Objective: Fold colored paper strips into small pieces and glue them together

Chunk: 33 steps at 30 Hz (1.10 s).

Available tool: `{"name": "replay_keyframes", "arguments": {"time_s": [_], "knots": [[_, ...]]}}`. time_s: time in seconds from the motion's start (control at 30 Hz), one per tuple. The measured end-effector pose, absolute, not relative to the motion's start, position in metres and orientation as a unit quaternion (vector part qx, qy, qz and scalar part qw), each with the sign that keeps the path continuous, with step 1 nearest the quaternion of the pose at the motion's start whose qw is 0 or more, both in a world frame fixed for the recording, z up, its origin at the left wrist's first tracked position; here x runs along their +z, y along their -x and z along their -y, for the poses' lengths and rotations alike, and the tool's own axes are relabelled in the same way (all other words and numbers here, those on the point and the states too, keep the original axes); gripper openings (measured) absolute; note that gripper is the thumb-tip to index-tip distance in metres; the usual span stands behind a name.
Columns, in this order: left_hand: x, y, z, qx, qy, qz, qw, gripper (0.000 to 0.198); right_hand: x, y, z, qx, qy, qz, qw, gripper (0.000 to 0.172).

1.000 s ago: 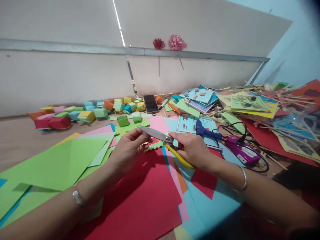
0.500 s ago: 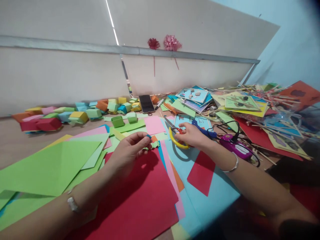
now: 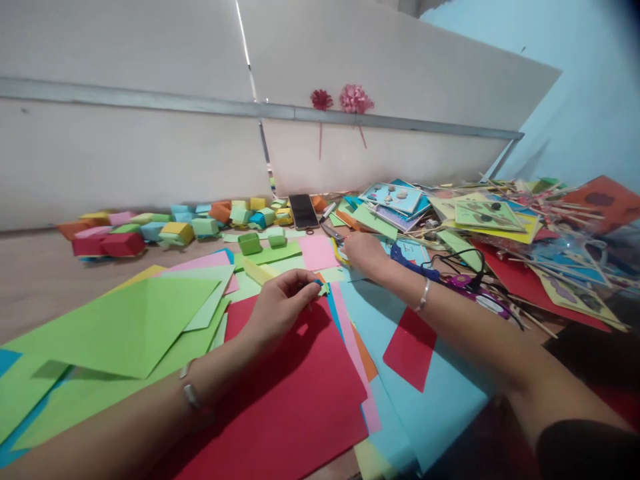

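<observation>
My left hand (image 3: 283, 308) hovers over a red paper sheet (image 3: 285, 393) and pinches a small green zigzag paper strip (image 3: 323, 289) between thumb and fingers. My right hand (image 3: 363, 252) is stretched forward over the table, curled around the yellow-handled scissors (image 3: 336, 241), whose blades point towards the black phone (image 3: 303, 211). Only a bit of yellow handle and the dark blades show past my fingers. A light blue sheet (image 3: 425, 393) with a small red piece (image 3: 407, 348) on it lies under my right forearm.
Large green sheets (image 3: 120, 327) cover the left. A row of folded paper boxes (image 3: 165, 227) lines the wall. A blue glue gun (image 3: 413, 261) and a purple device (image 3: 475, 290) with a cable sit right of my hand. Cards and sticks (image 3: 500, 213) pile up at the right.
My right hand has carried the scissors away from my left hand, forward and down to the table near the phone. My left hand still holds the green strip, now lower.
</observation>
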<state>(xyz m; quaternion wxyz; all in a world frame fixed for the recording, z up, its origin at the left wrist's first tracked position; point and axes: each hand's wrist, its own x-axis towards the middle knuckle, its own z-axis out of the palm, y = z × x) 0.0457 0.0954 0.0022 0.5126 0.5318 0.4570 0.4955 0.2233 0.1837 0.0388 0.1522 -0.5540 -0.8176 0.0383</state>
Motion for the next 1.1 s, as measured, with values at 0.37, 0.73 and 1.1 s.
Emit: {"name": "replay_keyframes", "arguments": {"time_s": [0.37,0.73,1.1], "knots": [[-0.008,-0.044,-0.094,0.512,-0.672,-0.453,0.284,0.015,0.023,-0.231,-0.107,0.152,0.308,0.862,0.373,0.019],[-0.006,-0.045,-0.088,0.456,-0.723,-0.452,0.257,0.032,-0.001,-0.234,-0.111,0.082,0.311,0.868,0.379,0.020],[-0.001,-0.040,-0.088,0.446,-0.804,-0.361,0.156,0.013,0.008,-0.245,-0.119,0.044,0.306,0.877,0.368,0.024]]}}
